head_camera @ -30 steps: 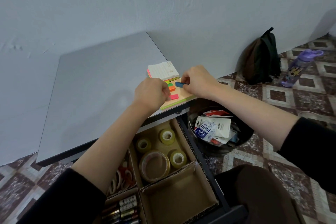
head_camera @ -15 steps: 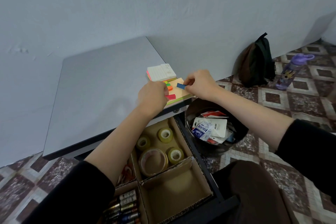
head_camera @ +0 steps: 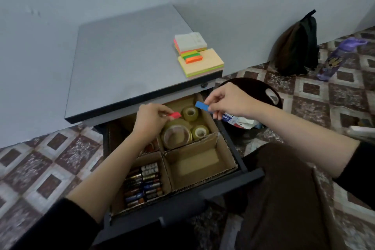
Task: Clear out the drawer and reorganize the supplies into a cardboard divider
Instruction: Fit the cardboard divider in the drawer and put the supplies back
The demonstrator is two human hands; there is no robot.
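The open drawer holds a cardboard divider. Its back right cell holds several tape rolls, its front left cell holds batteries, and its front right cell is bare. My left hand pinches a small red sticky-flag pad above the tape rolls. My right hand pinches a small blue sticky-flag pad over the divider's back right corner. On the desk top lie stacks of sticky notes with green and orange flag pads on top.
A dark bin with paper packaging stands on the floor right of the drawer. A dark backpack leans on the wall, and a purple bottle lies on the tiled floor. My lap is at the lower right.
Both hands have come off the sticky-note stack on the desk and down over the drawer, the left carrying the red flag pad and the right the blue one.
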